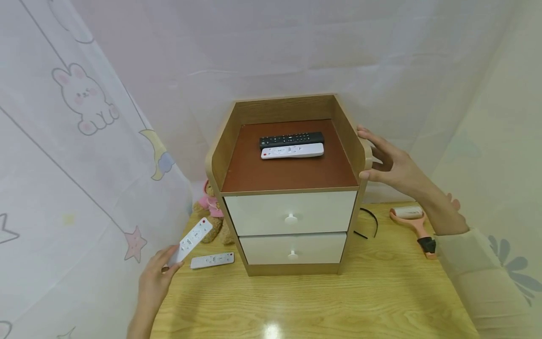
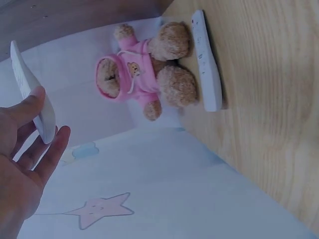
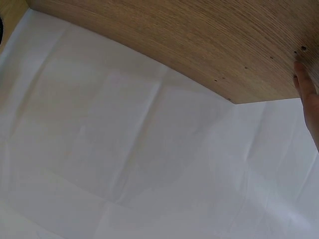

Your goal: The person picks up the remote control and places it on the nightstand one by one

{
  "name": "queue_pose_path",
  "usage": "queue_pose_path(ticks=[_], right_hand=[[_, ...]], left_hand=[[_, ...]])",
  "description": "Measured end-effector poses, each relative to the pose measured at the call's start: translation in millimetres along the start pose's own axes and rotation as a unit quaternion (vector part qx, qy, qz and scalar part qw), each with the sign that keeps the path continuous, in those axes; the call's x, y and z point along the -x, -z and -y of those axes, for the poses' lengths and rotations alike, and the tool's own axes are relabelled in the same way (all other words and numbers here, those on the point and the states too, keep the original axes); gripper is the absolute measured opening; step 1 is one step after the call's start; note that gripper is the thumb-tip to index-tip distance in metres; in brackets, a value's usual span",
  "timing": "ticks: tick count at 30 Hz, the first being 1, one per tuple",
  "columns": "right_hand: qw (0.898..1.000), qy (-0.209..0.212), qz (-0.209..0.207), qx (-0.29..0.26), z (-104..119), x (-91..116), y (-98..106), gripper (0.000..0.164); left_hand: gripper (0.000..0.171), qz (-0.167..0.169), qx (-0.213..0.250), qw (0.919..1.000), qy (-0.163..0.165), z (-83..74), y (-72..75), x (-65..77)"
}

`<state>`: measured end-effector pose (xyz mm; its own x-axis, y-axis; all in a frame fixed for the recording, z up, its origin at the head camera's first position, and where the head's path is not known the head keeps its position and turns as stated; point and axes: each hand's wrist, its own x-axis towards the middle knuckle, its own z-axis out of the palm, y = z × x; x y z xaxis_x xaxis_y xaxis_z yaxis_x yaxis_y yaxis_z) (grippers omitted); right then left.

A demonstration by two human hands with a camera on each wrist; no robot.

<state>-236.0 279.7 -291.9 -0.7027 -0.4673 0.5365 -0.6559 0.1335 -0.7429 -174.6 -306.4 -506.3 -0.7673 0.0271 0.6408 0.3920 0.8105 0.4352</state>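
Observation:
My left hand pinches a white remote control by its lower end, raised above the table at the left. In the left wrist view the thumb lies on one face of that remote and the fingers behind it. A second white remote lies on the table just right of the hand. My right hand touches the right side panel of a small wooden cabinet. On the cabinet's brown top lie a black remote and a third white remote, side by side.
Two white drawers with knobs front the cabinet; the lower looks slightly ajar. A teddy bear in a pink hoodie sits behind the cabinet's left side. On the right lie a lint roller and a thin black band. Printed cloth walls surround the table.

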Motion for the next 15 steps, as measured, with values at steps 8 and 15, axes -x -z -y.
queue_pose_path(ticks=[8,15], right_hand=[[1.0,-0.026,-0.01,0.009,-8,1,3,0.087],[1.0,-0.016,-0.003,0.01,-8,2,4,0.086]], left_hand=[[0.06,-0.038,0.014,0.999,-0.017,-10.4,9.8,-17.8],[0.064,-0.058,0.045,0.997,-0.022,-21.7,24.5,-36.1]])
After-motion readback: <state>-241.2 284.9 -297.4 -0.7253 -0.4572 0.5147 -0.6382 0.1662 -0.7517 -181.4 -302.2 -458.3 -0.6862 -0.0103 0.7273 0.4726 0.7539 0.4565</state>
